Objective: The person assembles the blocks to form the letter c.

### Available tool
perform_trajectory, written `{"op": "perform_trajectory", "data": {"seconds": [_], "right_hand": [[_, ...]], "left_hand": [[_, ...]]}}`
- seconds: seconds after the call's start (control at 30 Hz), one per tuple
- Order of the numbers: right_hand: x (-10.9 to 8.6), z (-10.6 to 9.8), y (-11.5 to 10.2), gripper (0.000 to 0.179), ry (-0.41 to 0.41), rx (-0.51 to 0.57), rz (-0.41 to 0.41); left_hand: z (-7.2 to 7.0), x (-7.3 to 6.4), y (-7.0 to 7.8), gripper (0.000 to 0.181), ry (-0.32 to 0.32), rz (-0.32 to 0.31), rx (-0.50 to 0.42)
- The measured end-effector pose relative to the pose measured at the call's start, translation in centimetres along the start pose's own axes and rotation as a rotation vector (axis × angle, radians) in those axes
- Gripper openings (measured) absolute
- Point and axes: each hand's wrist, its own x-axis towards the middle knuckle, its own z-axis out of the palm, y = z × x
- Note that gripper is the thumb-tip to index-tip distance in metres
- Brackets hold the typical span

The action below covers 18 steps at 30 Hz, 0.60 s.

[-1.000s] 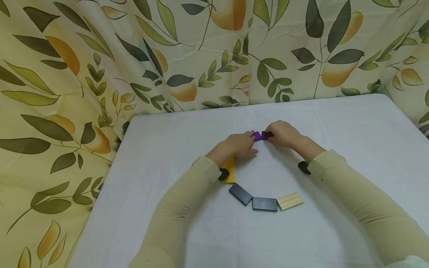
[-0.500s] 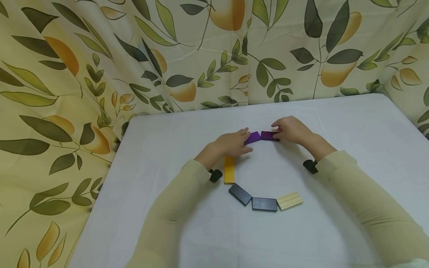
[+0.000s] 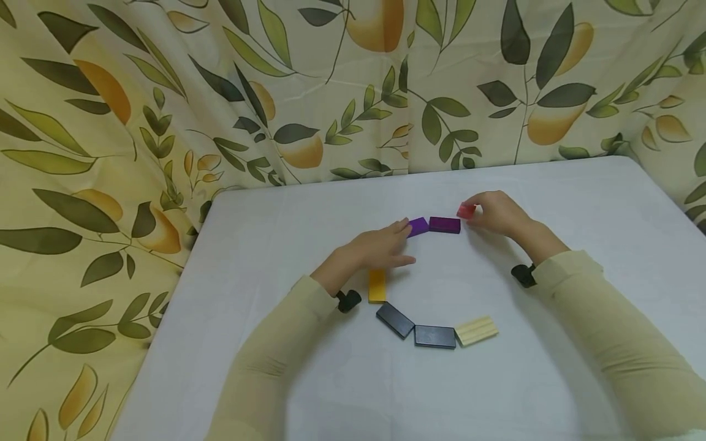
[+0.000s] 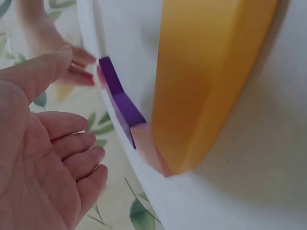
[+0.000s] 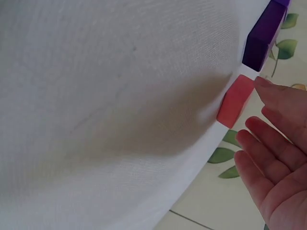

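Note:
My right hand (image 3: 499, 213) holds a red block (image 3: 466, 211) between thumb and fingers, just right of the dark purple block (image 3: 444, 225). A narrow gap parts these two blocks in the right wrist view. My left hand (image 3: 380, 248) has its fingers extended, the fingertips at the left end of the violet block (image 3: 418, 227). Violet and dark purple blocks lie end to end. Behind the left hand, the left wrist view reveals a pinkish block (image 4: 151, 152) between the violet block and the yellow block (image 4: 201, 81). The left hand covers it in the head view.
Two black blocks (image 3: 395, 320) and a pale wood-grain block (image 3: 477, 331) continue a curved row below the yellow one. All lie flat on the white-covered table (image 3: 342, 392). A leaf-and-fruit patterned curtain (image 3: 331, 92) hangs behind and to the left.
My right hand has moved right, off the dark purple block, and the red block now shows in its fingers. My left hand has shifted slightly left and toward me, showing more of the violet block.

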Motion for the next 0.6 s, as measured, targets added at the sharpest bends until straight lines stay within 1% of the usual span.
{"op": "perform_trajectory", "data": {"seconds": [0.1,0.23,0.3,0.4,0.47,0.6], "right_hand": [[0.2,0.2,0.2,0.033,0.013,-0.005,0.018],[0.7,0.5,0.3,0.032,0.027,-0.017,0.024],[0.9,0.6,0.3,0.034,0.032,-0.026,0.027],[1.1,0.6,0.5,0.038,0.044,-0.037,0.022],[1.2,0.6,0.5,0.04,0.055,-0.043,0.004],[1.4,0.6,0.5,0.036,0.074,-0.05,-0.044]], "left_hand": [[0.5,-0.6,1.0,0.076,0.0,0.052,0.031],[1.1,-1.9,2.8,0.075,-0.018,0.151,0.066],[1.4,-2.5,3.8,0.075,-0.026,0.192,0.074],[1.9,-3.2,5.2,0.073,-0.042,0.23,0.085],[2.2,-3.6,6.1,0.073,-0.058,0.245,0.099],[3.0,-4.2,7.7,0.072,-0.101,0.29,0.115]]}}
